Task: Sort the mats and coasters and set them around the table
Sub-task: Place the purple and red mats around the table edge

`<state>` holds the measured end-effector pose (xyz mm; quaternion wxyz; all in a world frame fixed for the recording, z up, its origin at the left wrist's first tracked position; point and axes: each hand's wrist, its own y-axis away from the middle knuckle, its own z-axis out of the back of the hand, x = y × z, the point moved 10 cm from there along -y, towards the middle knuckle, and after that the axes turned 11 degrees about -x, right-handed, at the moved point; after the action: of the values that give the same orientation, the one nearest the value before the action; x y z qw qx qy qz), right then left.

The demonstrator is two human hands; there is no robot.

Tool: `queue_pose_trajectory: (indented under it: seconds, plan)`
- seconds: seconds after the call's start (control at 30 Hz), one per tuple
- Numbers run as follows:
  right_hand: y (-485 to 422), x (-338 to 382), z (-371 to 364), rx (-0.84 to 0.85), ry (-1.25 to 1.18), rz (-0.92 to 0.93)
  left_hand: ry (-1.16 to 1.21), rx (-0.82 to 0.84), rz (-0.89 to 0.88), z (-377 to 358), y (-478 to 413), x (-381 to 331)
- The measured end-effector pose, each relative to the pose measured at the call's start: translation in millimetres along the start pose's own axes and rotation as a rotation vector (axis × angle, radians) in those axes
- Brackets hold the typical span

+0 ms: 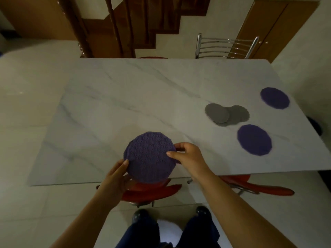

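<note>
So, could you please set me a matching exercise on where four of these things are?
Things: 1 nearest purple mat; 2 grey coasters; 3 farthest purple mat; 4 metal chair.
Places: A overlapping on the table; B beyond the far edge; C held between left hand and right hand; D alone near the right edge.
Pairs: 1-C, 2-A, 3-D, 4-B.

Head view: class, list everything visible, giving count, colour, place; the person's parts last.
held mat: one or more, purple, above table's near edge
loose mats: two, purple, flat on table's right side
coasters: at least two, grey, overlapping between the loose mats
table: one, white marble-look, centre
chairs: two, red, tucked at near edge
chrome chair back: one, silver, far side
stairs: one flight, brown, behind
shoes: two, black, floor
left hand: one, grip on held mat's left edge
right hand: one, grip on its right edge
</note>
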<state>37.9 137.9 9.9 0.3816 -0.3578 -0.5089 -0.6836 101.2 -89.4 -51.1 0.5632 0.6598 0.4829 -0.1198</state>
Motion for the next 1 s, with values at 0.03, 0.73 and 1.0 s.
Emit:
queue_pose_trajectory:
  seconds: [0.03, 0.73, 1.0]
  plan:
    - [3.9, 2.1, -14.8, 0.020, -0.076, -0.033, -0.002, 0.005, -0.005, 14.0, -2.6, -11.3]
    - [-34.2, 17.8, -47.3, -0.204, -0.355, -0.076, 0.148, -0.128, -0.037, 117.2, -42.6, -85.1]
    - [-60.4, -34.4, -50.0, -0.276, -0.341, -0.221, 0.229, -0.261, -0.109, 172.0, -49.7, -110.2]
